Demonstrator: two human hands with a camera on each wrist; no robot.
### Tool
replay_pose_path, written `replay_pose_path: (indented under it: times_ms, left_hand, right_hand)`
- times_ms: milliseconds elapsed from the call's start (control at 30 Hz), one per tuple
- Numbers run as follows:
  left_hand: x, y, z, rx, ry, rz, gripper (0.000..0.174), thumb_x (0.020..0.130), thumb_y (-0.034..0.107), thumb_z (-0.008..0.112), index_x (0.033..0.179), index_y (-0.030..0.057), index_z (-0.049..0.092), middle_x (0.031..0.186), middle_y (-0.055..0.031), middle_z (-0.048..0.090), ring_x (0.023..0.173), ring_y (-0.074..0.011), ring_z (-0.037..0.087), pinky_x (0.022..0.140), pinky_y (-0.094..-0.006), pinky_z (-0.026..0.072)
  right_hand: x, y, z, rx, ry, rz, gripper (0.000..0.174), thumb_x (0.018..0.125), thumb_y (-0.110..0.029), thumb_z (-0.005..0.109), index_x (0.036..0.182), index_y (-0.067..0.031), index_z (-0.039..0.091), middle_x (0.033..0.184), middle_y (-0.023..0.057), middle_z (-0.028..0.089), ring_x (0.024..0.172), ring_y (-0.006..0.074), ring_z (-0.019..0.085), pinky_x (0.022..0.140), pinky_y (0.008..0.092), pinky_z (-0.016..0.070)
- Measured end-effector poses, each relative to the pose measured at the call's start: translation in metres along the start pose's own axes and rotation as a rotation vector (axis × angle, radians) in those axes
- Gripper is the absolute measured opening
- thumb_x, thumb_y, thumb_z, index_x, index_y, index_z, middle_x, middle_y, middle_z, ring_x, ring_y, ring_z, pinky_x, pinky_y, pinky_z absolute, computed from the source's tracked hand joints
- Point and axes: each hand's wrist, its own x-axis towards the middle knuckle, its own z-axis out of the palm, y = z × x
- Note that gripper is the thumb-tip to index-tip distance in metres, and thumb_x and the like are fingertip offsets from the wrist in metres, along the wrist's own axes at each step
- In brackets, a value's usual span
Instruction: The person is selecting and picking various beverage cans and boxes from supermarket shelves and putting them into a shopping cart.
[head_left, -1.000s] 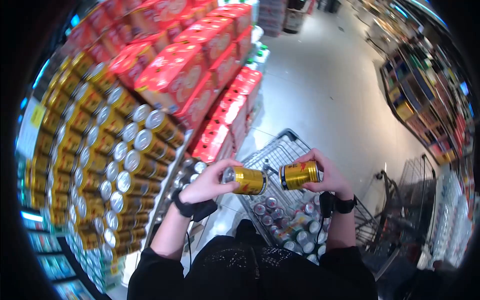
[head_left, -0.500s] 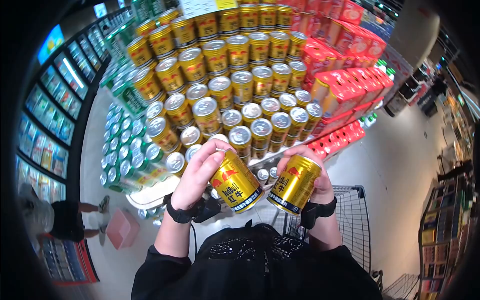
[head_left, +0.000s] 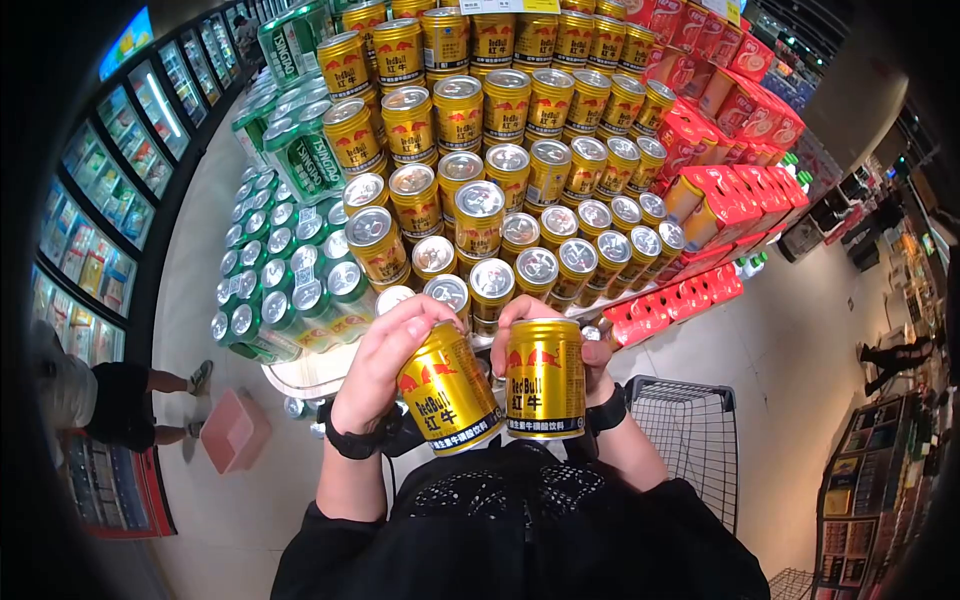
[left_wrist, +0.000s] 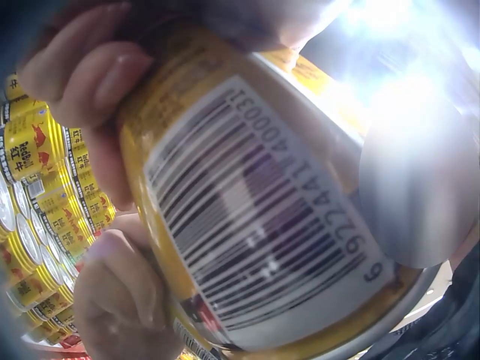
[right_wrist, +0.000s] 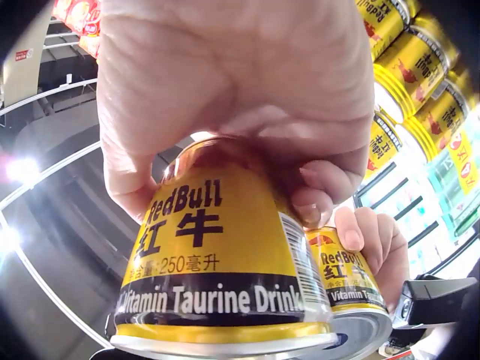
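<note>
Two gold Red Bull cans are held side by side in front of the chest in the head view, labels facing up toward the camera. My left hand grips the left can, which leans with its top to the left. The right can stands nearly upright, held by my right hand with fingers around its upper part. A white barcode on a can fills the left wrist view. In the right wrist view, my fingers and thumb clasp the near can from above, with the other can just behind.
A tiered stack of Red Bull cans rises ahead. Green Tsingtao packs stand at its left, red drink cartons at its right. A wire shopping cart is at the right. A person stands left near a pink basket.
The head view has swung from the cart and aisle to the can display. The cans, earlier tipped sideways and apart over the cart, are now turned label up and brought close together.
</note>
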Motion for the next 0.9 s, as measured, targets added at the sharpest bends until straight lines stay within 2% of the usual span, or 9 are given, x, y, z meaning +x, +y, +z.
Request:
replay_pose_path:
  times_ms: [133, 233, 300, 467, 500, 600, 700, 833, 900]
  left_hand:
    - [0.001, 0.001, 0.000, 0.030, -0.013, -0.011, 0.053, 0.092, 0.047, 0.047, 0.104, -0.0040, 0.056, 0.096, -0.0094, 0.060, 0.087, -0.0146, 0.060, 0.078, -0.0274, 0.0474]
    - [-0.004, -0.002, -0.011, -0.016, 0.002, 0.050, 0.035, 0.095, 0.032, 0.050, 0.107, 0.0001, 0.056, 0.101, -0.0058, 0.061, 0.094, -0.0121, 0.056, 0.085, -0.0261, 0.0430]
    - [-0.007, 0.003, -0.018, 0.048, 0.105, 0.164, 0.036, 0.093, 0.033, 0.054, 0.109, 0.0005, 0.056, 0.100, -0.0049, 0.060, 0.093, -0.0111, 0.055, 0.085, -0.0256, 0.0423]
    - [0.008, 0.023, -0.026, 0.604, 0.477, 0.425, 0.032, 0.085, 0.021, 0.062, 0.108, -0.0004, 0.056, 0.094, -0.0062, 0.061, 0.085, -0.0113, 0.055, 0.079, -0.0256, 0.0445]
    - [0.015, 0.029, -0.025, 0.685, 0.479, 0.469, 0.032, 0.081, 0.016, 0.065, 0.107, -0.0005, 0.057, 0.088, -0.0081, 0.062, 0.078, -0.0122, 0.057, 0.074, -0.0267, 0.0468]
    - [0.040, 0.040, -0.022, 1.039, 0.434, 0.512, 0.041, 0.077, 0.027, 0.074, 0.103, 0.0016, 0.057, 0.080, -0.0135, 0.063, 0.073, -0.0259, 0.061, 0.069, -0.0336, 0.0489]
    - [0.067, 0.040, -0.022, 1.287, 0.357, 0.470, 0.051, 0.075, 0.035, 0.078, 0.107, 0.0030, 0.055, 0.086, -0.0152, 0.062, 0.073, -0.0308, 0.059, 0.068, -0.0384, 0.0485]
    - [0.096, 0.033, -0.033, 1.392, 0.146, 0.444, 0.053, 0.077, 0.037, 0.076, 0.109, 0.0029, 0.052, 0.081, -0.0151, 0.062, 0.076, -0.0314, 0.061, 0.068, -0.0396, 0.0481]
    - [0.104, 0.026, -0.040, 1.467, 0.120, 0.511, 0.054, 0.077, 0.036, 0.076, 0.111, 0.0029, 0.050, 0.080, -0.0155, 0.062, 0.078, -0.0327, 0.061, 0.071, -0.0408, 0.0478]
  right_hand:
    - [-0.005, -0.005, 0.000, -0.042, 0.046, -0.022, 0.086, 0.068, -0.054, 0.074, 0.127, 0.0002, 0.042, 0.104, 0.0206, 0.061, 0.097, 0.0241, 0.062, 0.086, 0.0329, 0.0490]
    - [-0.015, -0.022, -0.001, -0.225, 0.123, -0.083, 0.083, 0.069, -0.045, 0.077, 0.129, 0.0003, 0.042, 0.105, 0.0190, 0.062, 0.100, 0.0237, 0.062, 0.088, 0.0327, 0.0483]
    - [-0.022, -0.040, -0.006, -0.406, 0.168, -0.132, 0.074, 0.071, -0.029, 0.079, 0.129, -0.0010, 0.043, 0.108, 0.0124, 0.062, 0.104, 0.0203, 0.060, 0.091, 0.0314, 0.0462]
    - [-0.028, -0.074, -0.021, -0.969, 0.430, -0.202, 0.063, 0.071, -0.019, 0.078, 0.125, -0.0040, 0.049, 0.118, 0.0055, 0.053, 0.108, 0.0139, 0.054, 0.095, 0.0302, 0.0429]
    - [-0.025, -0.078, -0.023, -1.058, 0.458, -0.228, 0.063, 0.070, -0.019, 0.078, 0.124, -0.0042, 0.049, 0.119, 0.0057, 0.053, 0.109, 0.0144, 0.054, 0.095, 0.0305, 0.0430]
    - [-0.011, -0.084, -0.033, -1.274, 0.486, -0.284, 0.064, 0.069, -0.018, 0.081, 0.123, -0.0041, 0.049, 0.115, 0.0072, 0.055, 0.107, 0.0159, 0.055, 0.094, 0.0309, 0.0441]
    - [0.005, -0.089, -0.046, -1.393, 0.474, -0.341, 0.063, 0.068, -0.020, 0.083, 0.120, -0.0036, 0.051, 0.108, 0.0082, 0.059, 0.103, 0.0174, 0.058, 0.090, 0.0303, 0.0459]
    - [0.030, -0.110, -0.057, -1.466, 0.450, -0.207, 0.060, 0.069, -0.024, 0.083, 0.116, -0.0041, 0.052, 0.107, 0.0096, 0.061, 0.099, 0.0188, 0.061, 0.089, 0.0325, 0.0473]
    - [0.045, -0.119, -0.075, -1.558, 0.321, -0.241, 0.059, 0.069, -0.024, 0.083, 0.116, -0.0040, 0.053, 0.108, 0.0109, 0.062, 0.099, 0.0208, 0.061, 0.089, 0.0335, 0.0476]
